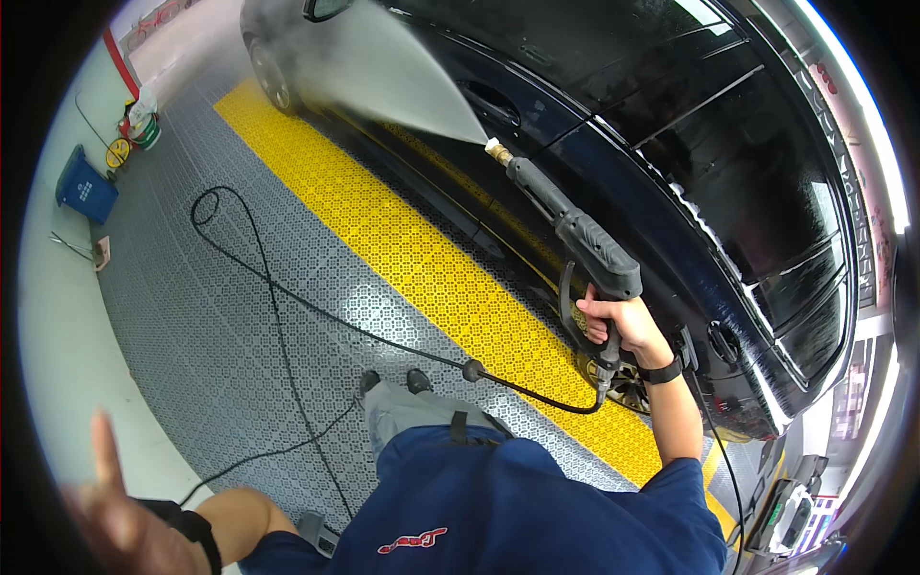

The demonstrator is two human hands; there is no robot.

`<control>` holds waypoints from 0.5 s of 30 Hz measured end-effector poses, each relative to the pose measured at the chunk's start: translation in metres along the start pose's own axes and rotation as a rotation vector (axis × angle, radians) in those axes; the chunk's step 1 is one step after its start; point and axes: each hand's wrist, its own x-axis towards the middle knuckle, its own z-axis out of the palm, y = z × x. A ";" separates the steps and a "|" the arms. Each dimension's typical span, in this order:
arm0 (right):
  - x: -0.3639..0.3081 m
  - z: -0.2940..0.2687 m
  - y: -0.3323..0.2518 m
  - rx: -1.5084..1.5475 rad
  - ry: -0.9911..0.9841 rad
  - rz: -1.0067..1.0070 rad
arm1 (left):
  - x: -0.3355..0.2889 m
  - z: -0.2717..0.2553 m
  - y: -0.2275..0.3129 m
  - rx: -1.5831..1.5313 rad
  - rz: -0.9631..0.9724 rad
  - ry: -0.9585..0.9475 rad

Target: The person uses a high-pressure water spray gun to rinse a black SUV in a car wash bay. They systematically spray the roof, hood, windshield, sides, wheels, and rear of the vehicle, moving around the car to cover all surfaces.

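Observation:
My right hand [621, 321] is wrapped round the handle of a black pressure washer gun [580, 225], which points forward and to the left. A wide fan of white spray [407, 81] leaves its brass-coloured nozzle [497, 150] and spreads along the side of a dark car [575, 153]. From the bottom of the handle a black hose [383, 337] runs left and loops over the floor. At the lower left my left hand [125, 517] is raised, away from the gun, with a finger stretched up. It is blurred, and nothing shows in it.
Grey grid tiles [220, 316] cover the floor, with a yellow strip [383, 240] beside the car. Along the left wall stand a blue bin [88, 185] and a white-and-green bucket [144, 131]. The hose passes close to my shoes [418, 380]. Another black line [717, 441] hangs behind my right arm.

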 end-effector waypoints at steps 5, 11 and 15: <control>-0.002 0.000 0.003 -0.027 0.042 -0.003 | 0.006 0.033 -0.007 0.097 -0.259 -0.527; -0.008 0.011 0.005 -0.003 0.115 -0.042 | 0.036 0.023 0.025 0.288 -0.531 -0.590; -0.017 0.019 0.000 -0.022 0.195 -0.083 | 0.018 0.002 0.010 0.290 -0.272 -0.332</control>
